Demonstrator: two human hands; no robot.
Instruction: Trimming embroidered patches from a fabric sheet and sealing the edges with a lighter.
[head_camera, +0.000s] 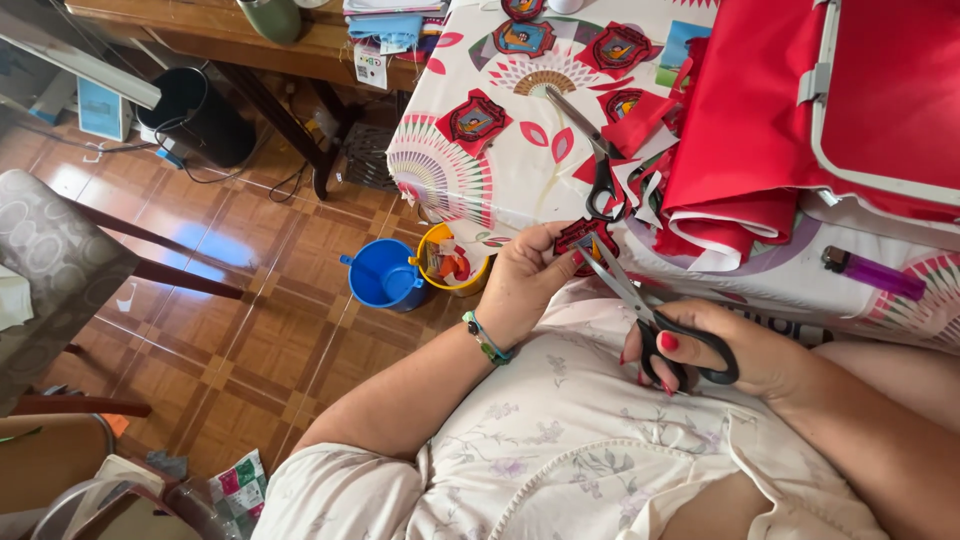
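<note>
My left hand (525, 280) pinches a small red embroidered patch (583, 237) just below the table edge. My right hand (740, 355) grips black-handled scissors (650, 315), with the blades reaching up to the patch. A second pair of black-handled scissors (595, 160) lies on the patterned tablecloth (480, 170), next to red fabric scraps (640, 125). Several finished red patches (477, 118) lie spread on the cloth.
Folded red fabric (740, 150) and a red-and-white case (880, 90) cover the table's right side. A purple lighter (872, 270) lies near the edge. On the tiled floor stand a blue cup (383, 275) and a yellow cup (452, 262). A chair (60, 260) is at left.
</note>
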